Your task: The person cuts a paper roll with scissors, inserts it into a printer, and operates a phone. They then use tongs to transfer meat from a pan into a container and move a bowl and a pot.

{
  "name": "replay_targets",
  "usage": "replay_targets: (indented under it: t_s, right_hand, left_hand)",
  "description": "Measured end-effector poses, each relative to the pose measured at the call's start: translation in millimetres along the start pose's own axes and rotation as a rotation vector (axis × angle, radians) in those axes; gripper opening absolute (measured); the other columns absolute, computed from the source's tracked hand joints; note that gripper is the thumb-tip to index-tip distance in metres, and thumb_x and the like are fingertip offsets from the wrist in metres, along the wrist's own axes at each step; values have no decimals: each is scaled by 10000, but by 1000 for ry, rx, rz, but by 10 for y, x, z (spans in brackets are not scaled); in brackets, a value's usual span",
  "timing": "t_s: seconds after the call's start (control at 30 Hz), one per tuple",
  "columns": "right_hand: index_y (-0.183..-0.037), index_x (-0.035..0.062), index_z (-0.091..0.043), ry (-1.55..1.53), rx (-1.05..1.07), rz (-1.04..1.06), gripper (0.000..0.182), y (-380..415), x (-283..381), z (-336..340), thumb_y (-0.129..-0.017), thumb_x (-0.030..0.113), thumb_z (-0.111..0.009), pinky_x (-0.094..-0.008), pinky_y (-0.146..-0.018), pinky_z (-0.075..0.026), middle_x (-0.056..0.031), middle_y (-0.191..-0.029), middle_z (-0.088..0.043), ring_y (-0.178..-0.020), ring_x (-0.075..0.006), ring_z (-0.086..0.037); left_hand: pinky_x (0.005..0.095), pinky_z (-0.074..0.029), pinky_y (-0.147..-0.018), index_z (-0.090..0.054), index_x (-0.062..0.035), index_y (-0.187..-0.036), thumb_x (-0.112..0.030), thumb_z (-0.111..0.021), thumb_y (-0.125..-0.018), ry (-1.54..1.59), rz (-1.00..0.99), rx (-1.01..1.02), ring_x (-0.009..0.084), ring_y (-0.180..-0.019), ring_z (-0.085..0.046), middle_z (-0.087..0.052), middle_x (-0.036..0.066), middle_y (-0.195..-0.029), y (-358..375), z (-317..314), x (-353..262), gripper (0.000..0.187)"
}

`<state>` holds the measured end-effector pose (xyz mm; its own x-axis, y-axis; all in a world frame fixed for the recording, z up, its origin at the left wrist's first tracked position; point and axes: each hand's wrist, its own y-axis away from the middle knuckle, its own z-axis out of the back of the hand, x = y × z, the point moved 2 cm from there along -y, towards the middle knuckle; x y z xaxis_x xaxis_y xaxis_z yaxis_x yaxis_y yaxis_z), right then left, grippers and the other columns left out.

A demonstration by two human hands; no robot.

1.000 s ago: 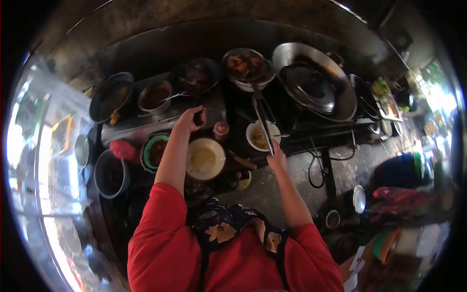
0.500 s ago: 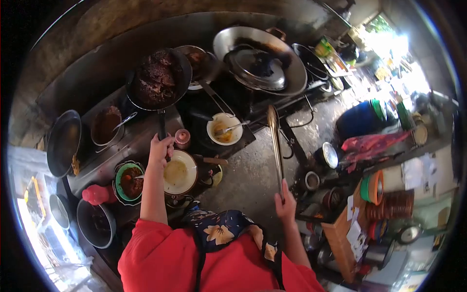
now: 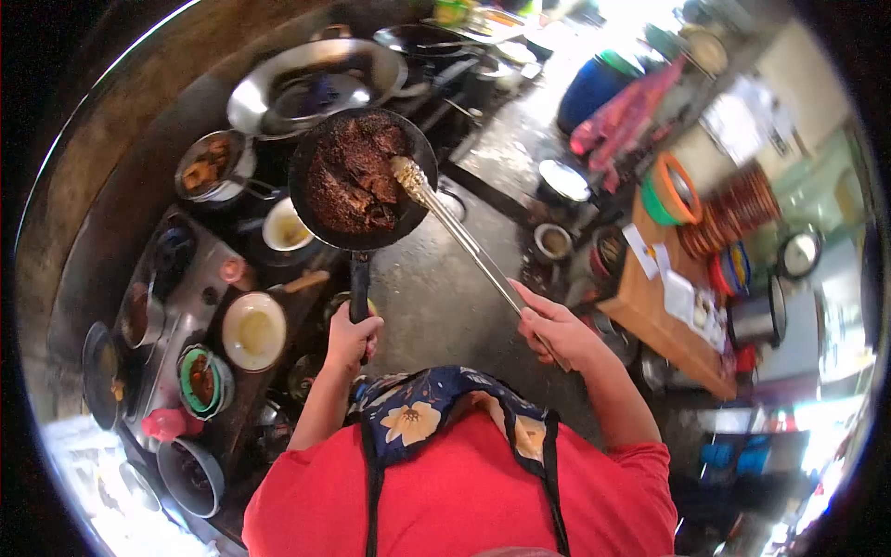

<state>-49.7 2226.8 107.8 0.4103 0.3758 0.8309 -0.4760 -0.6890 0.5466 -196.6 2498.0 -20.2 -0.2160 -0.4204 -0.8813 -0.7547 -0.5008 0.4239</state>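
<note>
My left hand [image 3: 353, 336] is wrapped round the black handle of a frying pan [image 3: 419, 148], holding it out in front of me. Dark, reddish-brown coated meat [image 3: 357, 172] fills much of the pan. In my right hand [image 3: 554, 327] is a long pair of metal tongs [image 3: 471, 249], slanting up to the left. The tongs' tips are at the right side of the meat. Below and left of the pan stand a white bowl [image 3: 289, 226] and a cream-coloured pot [image 3: 253, 330] with yellowish liquid inside.
A large wok [image 3: 255, 96] stands at the back of the stove, beside a smaller pan with brown food [image 3: 206, 167]. On the left are a green bowl [image 3: 200, 376], a pink bottle [image 3: 165, 423] and a grey basin [image 3: 190, 478]. A wooden table [image 3: 682, 339] is at right.
The view has turned to the right. The frying pan has come away from over the stove, and the tongs have swung across so their tips are now at the meat.
</note>
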Motion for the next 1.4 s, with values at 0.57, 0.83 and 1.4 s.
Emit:
replay_targets:
  t_s: [0.57, 0.83, 1.4]
  right_hand:
    - [-1446, 339, -264, -517, -507, 66, 500, 1747, -1817, 2572, -982, 279, -442, -188, -393, -320, 34, -696, -447, -478, -45, -364]
    - [-1451, 245, -293, -454, -808, 112, 520, 2084, -2122, 3630, -963, 193, -467, -200, -368, -314, 39, -679, -436, -448, -50, -371]
    - [-1461, 238, -261, -699, -1019, 175, 544, 2909, -2521, 5685, -961, 233, -476, -198, -389, -338, 19, -691, -461, -464, -62, -420]
  left_hand:
    - [281, -315, -325, -473, -49, -859, -14, -650, -726, -342, 189, 624, 132, -336, -412, -458, 23, -540, 103, -3294, 1002, 225]
    - [271, -298, -320, -466, -51, -851, -7, -646, -717, -339, 341, 814, 115, -337, -400, -459, 21, -537, -294, -4876, 1369, 228]
    - [274, -312, -340, -482, -54, -851, -35, -630, -752, -531, 466, 1033, 132, -336, -410, -454, 30, -510, -865, -7638, 2064, 180]
